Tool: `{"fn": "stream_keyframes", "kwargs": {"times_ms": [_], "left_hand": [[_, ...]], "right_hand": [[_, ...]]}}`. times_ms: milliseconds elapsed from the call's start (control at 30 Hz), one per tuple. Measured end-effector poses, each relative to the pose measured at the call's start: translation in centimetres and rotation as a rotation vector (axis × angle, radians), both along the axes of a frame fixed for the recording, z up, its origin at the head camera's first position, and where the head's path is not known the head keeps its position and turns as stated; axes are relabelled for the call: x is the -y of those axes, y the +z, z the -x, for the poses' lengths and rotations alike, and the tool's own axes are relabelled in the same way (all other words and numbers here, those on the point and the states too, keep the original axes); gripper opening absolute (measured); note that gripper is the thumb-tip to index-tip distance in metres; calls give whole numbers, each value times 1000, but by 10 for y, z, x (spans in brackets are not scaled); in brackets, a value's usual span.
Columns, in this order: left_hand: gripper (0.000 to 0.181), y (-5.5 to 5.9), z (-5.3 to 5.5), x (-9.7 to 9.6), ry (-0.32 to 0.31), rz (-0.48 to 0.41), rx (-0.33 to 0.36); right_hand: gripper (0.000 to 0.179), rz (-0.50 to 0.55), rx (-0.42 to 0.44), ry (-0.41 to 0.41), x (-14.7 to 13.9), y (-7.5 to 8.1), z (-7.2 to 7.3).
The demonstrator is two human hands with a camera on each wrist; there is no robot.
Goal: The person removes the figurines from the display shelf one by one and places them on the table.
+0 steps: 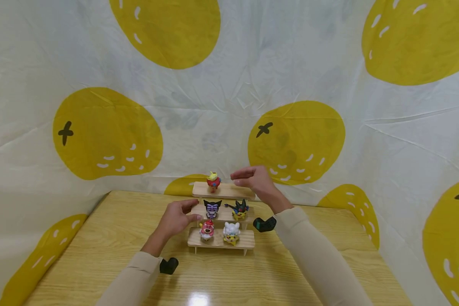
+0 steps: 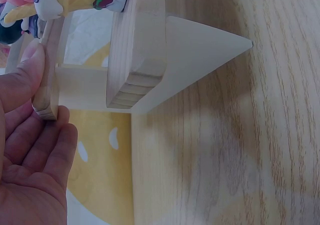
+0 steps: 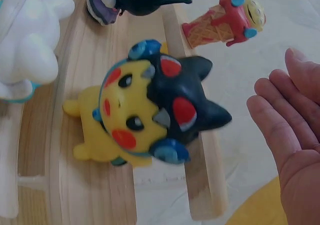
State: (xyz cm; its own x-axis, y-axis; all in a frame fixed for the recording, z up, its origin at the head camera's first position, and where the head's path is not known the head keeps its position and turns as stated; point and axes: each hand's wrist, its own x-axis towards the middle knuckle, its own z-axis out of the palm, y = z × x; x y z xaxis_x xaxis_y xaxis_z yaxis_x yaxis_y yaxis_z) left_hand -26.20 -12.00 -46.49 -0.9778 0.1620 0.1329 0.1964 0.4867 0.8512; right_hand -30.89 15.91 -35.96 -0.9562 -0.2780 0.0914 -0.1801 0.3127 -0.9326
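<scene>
A three-tier wooden display stand [image 1: 221,243] carries small toy figurines. My left hand [image 1: 176,219] grips the left end of the middle shelf [image 2: 47,92], thumb on top and fingers underneath. Close by that thumb are a black-and-purple figurine [image 1: 212,209] and, one tier lower, a pink-red figurine [image 1: 206,230]. My right hand [image 1: 257,180] hovers above the right part of the top shelf [image 1: 233,191] with nothing in it, fingers extended. Left of it stands a red cone-shaped figurine [image 3: 220,22] with a yellow top. Below it sits a yellow figurine in a black eared hood [image 3: 130,110].
A white-hooded yellow figurine [image 1: 231,233] occupies the right of the bottom shelf. The stand is on a wood-grain table [image 1: 137,229]. White cloth [image 1: 199,140] with yellow fruit prints encloses the back and sides. Black wrist devices [image 1: 264,224] stick out from both sleeves.
</scene>
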Motion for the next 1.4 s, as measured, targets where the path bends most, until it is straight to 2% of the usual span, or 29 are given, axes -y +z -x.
{"fn": "stream_keyframes", "kwargs": {"times_ms": [333, 633, 833, 1067, 1400], "left_hand": [[53, 2, -2, -1, 4, 15, 7], [53, 2, -2, 0, 1, 20, -2], [52, -1, 1, -1, -8, 14, -8], [52, 0, 2, 0, -7, 19, -3], [52, 0, 1, 0, 4, 20, 6]], "right_hand": [[30, -28, 31, -8, 16, 5, 1], [35, 0, 34, 33, 29, 3, 6], [38, -29, 42, 51, 34, 4, 9], [41, -17, 56, 80, 44, -1, 18], [43, 15, 54, 123, 57, -6, 20]]}}
